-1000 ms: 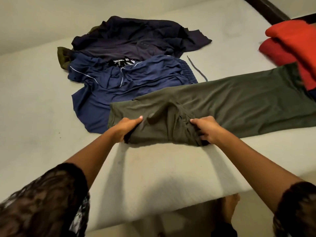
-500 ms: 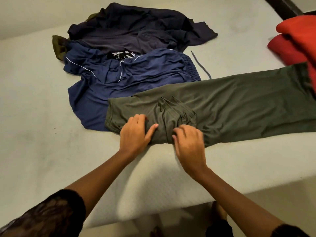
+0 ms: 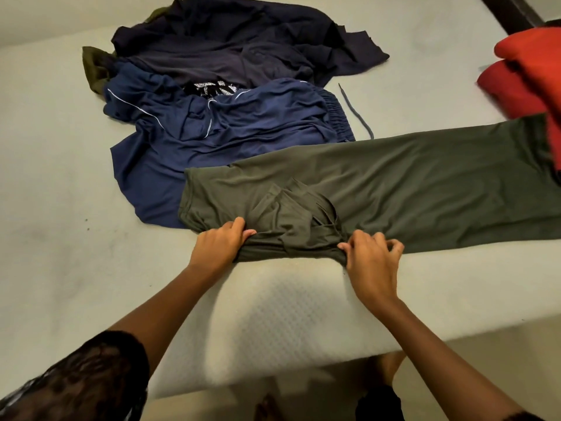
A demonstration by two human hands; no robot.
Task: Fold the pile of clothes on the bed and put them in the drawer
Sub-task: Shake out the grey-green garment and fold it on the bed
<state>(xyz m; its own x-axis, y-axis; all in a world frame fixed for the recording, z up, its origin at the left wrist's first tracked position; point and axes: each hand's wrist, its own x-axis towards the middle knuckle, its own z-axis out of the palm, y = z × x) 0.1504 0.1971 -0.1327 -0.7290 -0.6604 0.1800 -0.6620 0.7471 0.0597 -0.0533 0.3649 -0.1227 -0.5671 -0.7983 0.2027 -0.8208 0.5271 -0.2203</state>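
Two hands: left hand (image 3: 219, 245) and right hand (image 3: 372, 256) each pinch the green trousers (image 3: 409, 183) at the near hem.
Change: flat palms a moment ago, curled fingers now.
Trousers: along the bed (image 3: 54, 244) edge, before the pile (image 3: 230, 132).
Meaning: smoothing looks finished; a fold probably comes next.

The trousers (image 3: 409, 183) lie along the near edge of the bed (image 3: 54, 238), clothes pile (image 3: 230, 123) behind, folded stack (image 3: 534, 74) at right

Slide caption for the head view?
Left hand and right hand grip olive trousers at the near edge on the bed; blue pile behind, red stack at right.
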